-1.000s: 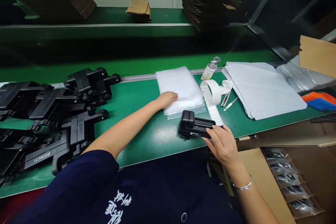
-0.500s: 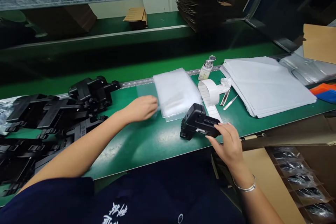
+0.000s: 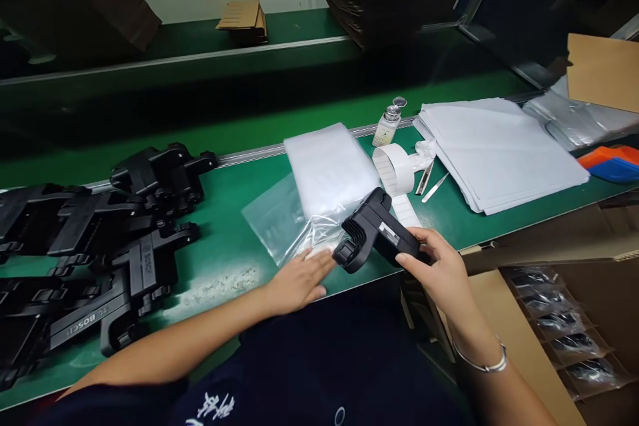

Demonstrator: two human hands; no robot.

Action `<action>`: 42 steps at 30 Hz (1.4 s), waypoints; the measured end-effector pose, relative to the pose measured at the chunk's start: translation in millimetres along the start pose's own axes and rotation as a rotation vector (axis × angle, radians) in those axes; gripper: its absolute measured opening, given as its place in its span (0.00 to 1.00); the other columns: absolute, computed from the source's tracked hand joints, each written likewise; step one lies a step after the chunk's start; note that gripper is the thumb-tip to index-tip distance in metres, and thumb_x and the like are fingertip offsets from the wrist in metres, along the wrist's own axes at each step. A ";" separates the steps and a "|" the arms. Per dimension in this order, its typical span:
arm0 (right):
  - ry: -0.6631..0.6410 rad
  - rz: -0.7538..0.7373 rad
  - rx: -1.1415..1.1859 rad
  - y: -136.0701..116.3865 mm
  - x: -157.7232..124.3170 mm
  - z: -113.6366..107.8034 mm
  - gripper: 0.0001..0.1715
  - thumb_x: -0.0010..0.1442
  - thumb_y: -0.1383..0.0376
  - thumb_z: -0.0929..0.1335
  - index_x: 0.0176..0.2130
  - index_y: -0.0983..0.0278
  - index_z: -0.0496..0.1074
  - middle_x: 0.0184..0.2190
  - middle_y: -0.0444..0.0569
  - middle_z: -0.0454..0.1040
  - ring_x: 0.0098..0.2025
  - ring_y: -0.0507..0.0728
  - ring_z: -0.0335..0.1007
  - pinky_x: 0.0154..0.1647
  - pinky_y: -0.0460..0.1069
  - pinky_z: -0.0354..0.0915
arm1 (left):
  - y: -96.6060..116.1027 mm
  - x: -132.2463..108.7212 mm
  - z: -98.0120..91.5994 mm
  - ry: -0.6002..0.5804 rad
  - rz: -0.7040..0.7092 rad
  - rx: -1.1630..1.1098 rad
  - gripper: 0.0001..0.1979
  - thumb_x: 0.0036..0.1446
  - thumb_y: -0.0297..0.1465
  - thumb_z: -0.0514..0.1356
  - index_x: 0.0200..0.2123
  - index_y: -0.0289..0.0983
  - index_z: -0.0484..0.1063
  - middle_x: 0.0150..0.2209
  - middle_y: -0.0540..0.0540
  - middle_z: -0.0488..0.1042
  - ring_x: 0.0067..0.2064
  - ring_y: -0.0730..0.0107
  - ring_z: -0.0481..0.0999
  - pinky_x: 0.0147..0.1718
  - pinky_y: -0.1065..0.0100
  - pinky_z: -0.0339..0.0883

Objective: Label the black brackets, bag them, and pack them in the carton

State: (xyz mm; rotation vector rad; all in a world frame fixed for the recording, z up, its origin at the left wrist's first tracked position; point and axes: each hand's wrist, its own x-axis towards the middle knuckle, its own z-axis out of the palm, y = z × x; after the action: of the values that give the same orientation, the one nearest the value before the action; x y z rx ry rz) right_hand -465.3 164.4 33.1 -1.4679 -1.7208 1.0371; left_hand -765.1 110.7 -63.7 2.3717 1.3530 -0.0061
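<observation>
My right hand (image 3: pixel 442 273) grips the lower end of a black plastic device (image 3: pixel 382 229), thumb on the near side and fingers over the top. The device has a ribbed, hooked head and a small white label, and it is tilted above the bench. My left hand (image 3: pixel 302 279) lies flat with fingers stretched out at the near edge of a clear plastic bag (image 3: pixel 274 216). Whether its fingertips are inside the bag or on top, I cannot tell. Beside the bag is a stack of clear bags (image 3: pixel 332 170), which the device's head partly overlaps in view.
Several similar black devices (image 3: pixel 142 263) lie at left, some marked BOSCH. Right of the bags are a label roll (image 3: pixel 394 170), a dispenser bottle (image 3: pixel 387 126), a cutter (image 3: pixel 424 180), tweezers (image 3: pixel 435 188) and white sheets (image 3: pixel 504 156). A divided carton (image 3: pixel 486 299) holds bagged parts.
My left hand has moved right and toward me, and a clear bag now lies spread beside the stack. The device has turned in my right hand, its hooked head now pointing toward the left hand.
</observation>
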 end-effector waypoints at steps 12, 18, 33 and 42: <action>-0.266 0.351 0.719 2.5 15.0 5.7 0.23 0.47 0.51 0.76 0.37 0.64 0.77 0.28 0.47 0.75 0.29 0.52 0.67 0.30 0.45 0.64 | -28.3 10.1 -5.6 0.432 -0.179 0.015 0.13 0.66 0.31 0.48 0.43 0.36 0.71 0.49 0.38 0.73 0.52 0.59 0.74 0.48 0.60 0.72; -0.464 0.324 0.705 4.3 12.9 23.6 0.26 0.50 0.48 0.73 0.40 0.64 0.77 0.29 0.48 0.75 0.29 0.54 0.68 0.31 0.48 0.64 | -18.8 -1.7 -41.7 0.434 -0.313 0.077 0.12 0.65 0.31 0.50 0.37 0.38 0.74 0.37 0.42 0.75 0.40 0.61 0.75 0.33 0.65 0.68; -0.207 -0.510 -0.092 61.1 0.0 70.2 0.23 0.54 0.59 0.72 0.48 0.60 0.67 0.41 0.51 0.69 0.44 0.61 0.69 0.45 0.58 0.68 | 25.1 -43.2 -80.9 0.514 -0.037 -0.768 0.05 0.60 0.26 0.51 0.31 0.36 0.63 0.27 0.53 0.66 0.28 0.75 0.64 0.30 0.72 0.57; -0.315 -0.554 -0.185 43.8 -1.8 68.2 0.23 0.54 0.54 0.72 0.47 0.60 0.68 0.40 0.52 0.70 0.44 0.62 0.70 0.44 0.60 0.69 | 6.4 -57.8 -58.0 0.565 0.076 -0.549 0.06 0.64 0.26 0.52 0.35 0.36 0.67 0.34 0.48 0.70 0.34 0.71 0.68 0.32 0.71 0.58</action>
State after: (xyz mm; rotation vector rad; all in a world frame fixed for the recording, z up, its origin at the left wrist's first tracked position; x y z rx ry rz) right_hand -502.8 154.7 -38.1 -0.8630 -2.3222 0.8484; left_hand -801.6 80.5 3.3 2.0049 1.2668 0.9891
